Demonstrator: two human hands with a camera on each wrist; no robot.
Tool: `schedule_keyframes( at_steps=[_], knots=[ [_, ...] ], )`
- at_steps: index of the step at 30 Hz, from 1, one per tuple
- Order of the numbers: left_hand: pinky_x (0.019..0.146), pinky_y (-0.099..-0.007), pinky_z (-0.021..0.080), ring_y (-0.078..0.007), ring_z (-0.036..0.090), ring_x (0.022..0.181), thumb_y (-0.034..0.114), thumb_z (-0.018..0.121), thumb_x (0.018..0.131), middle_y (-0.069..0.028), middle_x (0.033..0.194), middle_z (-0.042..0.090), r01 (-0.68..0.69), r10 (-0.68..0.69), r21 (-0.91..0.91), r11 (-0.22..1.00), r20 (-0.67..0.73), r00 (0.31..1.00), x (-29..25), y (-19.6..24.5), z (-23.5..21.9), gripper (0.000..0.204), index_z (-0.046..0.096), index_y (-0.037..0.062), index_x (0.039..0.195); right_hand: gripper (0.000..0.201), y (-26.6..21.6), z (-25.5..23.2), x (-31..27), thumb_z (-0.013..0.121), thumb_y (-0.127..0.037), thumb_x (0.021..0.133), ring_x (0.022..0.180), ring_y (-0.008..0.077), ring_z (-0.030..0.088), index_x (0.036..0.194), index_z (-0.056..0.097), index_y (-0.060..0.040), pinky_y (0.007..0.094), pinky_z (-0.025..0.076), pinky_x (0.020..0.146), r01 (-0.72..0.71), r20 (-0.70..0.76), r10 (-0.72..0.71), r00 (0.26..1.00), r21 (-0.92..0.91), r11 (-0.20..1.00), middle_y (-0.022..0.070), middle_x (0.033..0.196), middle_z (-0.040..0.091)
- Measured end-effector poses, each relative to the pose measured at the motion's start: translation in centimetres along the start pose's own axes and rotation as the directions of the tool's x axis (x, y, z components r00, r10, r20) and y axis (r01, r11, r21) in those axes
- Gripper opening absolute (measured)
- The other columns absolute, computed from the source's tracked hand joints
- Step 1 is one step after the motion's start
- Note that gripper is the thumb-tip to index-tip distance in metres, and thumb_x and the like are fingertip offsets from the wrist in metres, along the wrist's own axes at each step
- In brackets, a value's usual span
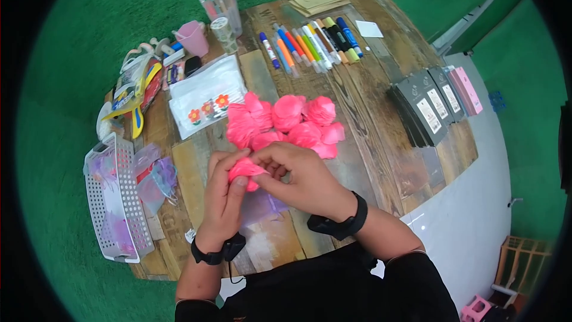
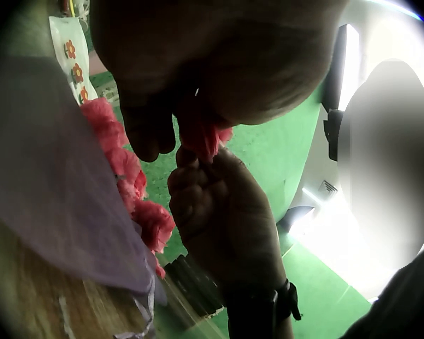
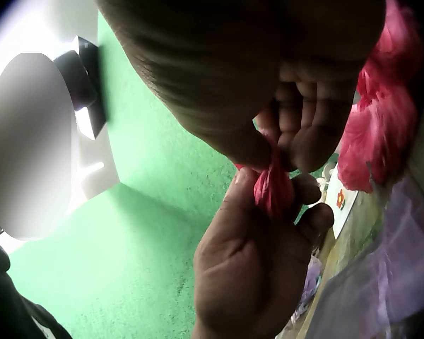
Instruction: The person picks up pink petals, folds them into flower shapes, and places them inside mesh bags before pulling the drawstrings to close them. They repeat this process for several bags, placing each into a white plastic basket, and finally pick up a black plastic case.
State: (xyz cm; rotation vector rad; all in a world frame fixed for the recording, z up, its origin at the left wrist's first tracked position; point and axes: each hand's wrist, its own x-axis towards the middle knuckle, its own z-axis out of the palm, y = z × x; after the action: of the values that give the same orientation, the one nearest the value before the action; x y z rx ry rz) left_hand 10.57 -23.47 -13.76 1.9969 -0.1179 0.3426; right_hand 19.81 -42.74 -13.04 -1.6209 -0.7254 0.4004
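A crumpled pink piece (image 1: 245, 170) is held between both hands above the table's near part. My left hand (image 1: 225, 194) grips it with thumb and fingers; my right hand (image 1: 304, 179) pinches its right side. In the right wrist view the pink piece (image 3: 273, 191) narrows to a twisted part between the right thumb and fingers, while the left hand (image 3: 244, 268) holds it from below. Behind the hands lie several pink ruffled bunches (image 1: 288, 112). A sheer purple bag (image 1: 259, 210) lies beneath the hands; it also shows in the left wrist view as purple mesh (image 2: 56, 183).
Clear bags with red flowers (image 1: 205, 86) lie left of the bunches. A white basket (image 1: 129, 203) and mesh pouches (image 1: 158, 182) are at the left. Markers (image 1: 310, 45) line the back, with a pen holder (image 1: 233, 21) beside them. Black boxes (image 1: 420, 107) stand at right.
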Motion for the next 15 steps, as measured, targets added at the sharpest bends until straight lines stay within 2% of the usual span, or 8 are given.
schedule_keyframes(
  at_steps=[2, 3, 6, 7, 10, 13, 15],
  knots=[
    [0.104, -0.0376, 0.044, -0.026, 0.055, 0.113, 0.014, 0.06, 0.107, -0.0132, 0.123, 0.054, -0.002, 0.001, -0.035, 0.999, -0.018, 1.0, -0.2, -0.4, 0.2, 0.044, 0.055, 0.0006, 0.148, 0.029, 0.2, 0.1, -0.1, 0.078, -0.008, 0.094, 0.087, 0.0152, 0.071, 0.122, 0.071, -0.0013, 0.0302, 0.059, 0.076, 0.042, -0.022, -0.042, 0.999, -0.002, 0.999, 0.0085, 0.104, 0.071],
    [0.106, -0.0367, 0.044, -0.0241, 0.056, 0.118, 0.014, 0.068, 0.103, -0.0123, 0.129, 0.055, 0.055, -0.059, -0.122, 0.991, -0.032, 0.998, -0.3, -0.5, 0.3, 0.052, 0.052, 0.0008, 0.151, 0.028, 0.2, 0.2, -0.1, 0.077, -0.007, 0.094, 0.086, 0.0155, 0.071, 0.12, 0.07, -0.0013, 0.0305, 0.059, 0.075, 0.059, -0.03, -0.059, 0.998, 0.001, 0.998, 0.0083, 0.103, 0.071],
    [0.108, -0.0352, 0.045, -0.0213, 0.057, 0.126, 0.013, 0.075, 0.099, -0.0119, 0.138, 0.054, 0.204, -0.225, -0.382, 0.901, -0.01, 0.974, -0.1, 0.1, 0.4, 0.056, 0.053, 0.0005, 0.149, 0.025, 0.4, 0.3, -0.1, 0.076, -0.007, 0.093, 0.084, 0.0158, 0.071, 0.117, 0.07, -0.0014, 0.0309, 0.059, 0.074, 0.086, -0.028, -0.085, 0.996, 0.026, 0.996, 0.0075, 0.101, 0.07],
    [0.109, -0.0341, 0.046, -0.0197, 0.059, 0.127, 0.009, 0.079, 0.095, -0.0109, 0.137, 0.057, 0.208, -0.23, -0.418, 0.884, -0.002, 0.973, -0.1, -0.6, 0.1, 0.051, 0.059, 0.0003, 0.141, 0.024, 0.4, 0.3, -0.1, 0.076, -0.007, 0.093, 0.084, 0.0158, 0.071, 0.116, 0.07, -0.0015, 0.0309, 0.059, 0.074, 0.09, -0.022, -0.089, 0.996, 0.037, 0.995, 0.0072, 0.1, 0.07],
    [0.105, -0.0336, 0.048, -0.0187, 0.063, 0.117, 0.002, 0.078, 0.094, -0.0094, 0.126, 0.064, 0.228, -0.224, -0.461, 0.857, 0.065, 0.973, -0.4, -1.2, -0.5, 0.034, 0.066, -0.0001, 0.126, 0.023, 0.3, 0.2, -0.2, 0.076, -0.006, 0.093, 0.083, 0.0155, 0.071, 0.115, 0.07, -0.0017, 0.0308, 0.059, 0.073, 0.107, -0.034, -0.107, 0.994, 0.013, 0.994, 0.007, 0.1, 0.07],
    [0.098, -0.0321, 0.051, -0.0174, 0.065, 0.108, -0.004, 0.075, 0.094, -0.0078, 0.115, 0.067, 0.195, -0.218, -0.48, 0.855, 0.008, 0.976, -0.2, -0.8, -0.2, 0.021, 0.067, -0.0006, 0.113, 0.023, 0.3, 0.3, -0.2, 0.076, -0.007, 0.093, 0.082, 0.0155, 0.071, 0.115, 0.07, -0.0021, 0.0306, 0.059, 0.073, 0.111, -0.045, -0.111, 0.993, 0.003, 0.994, 0.0071, 0.099, 0.07],
    [0.094, -0.0311, 0.052, -0.0167, 0.065, 0.105, -0.006, 0.073, 0.095, -0.008, 0.113, 0.066, 0.17, -0.198, -0.454, 0.875, -0.013, 0.98, -0.3, -1.0, -0.3, 0.018, 0.067, -0.0008, 0.111, 0.025, 0.6, 0.4, -0.2, 0.078, -0.008, 0.093, 0.082, 0.0143, 0.071, 0.117, 0.071, -0.0029, 0.03, 0.058, 0.073, 0.103, -0.026, -0.102, 0.994, 0.013, 0.995, 0.0064, 0.101, 0.071]
  ],
)
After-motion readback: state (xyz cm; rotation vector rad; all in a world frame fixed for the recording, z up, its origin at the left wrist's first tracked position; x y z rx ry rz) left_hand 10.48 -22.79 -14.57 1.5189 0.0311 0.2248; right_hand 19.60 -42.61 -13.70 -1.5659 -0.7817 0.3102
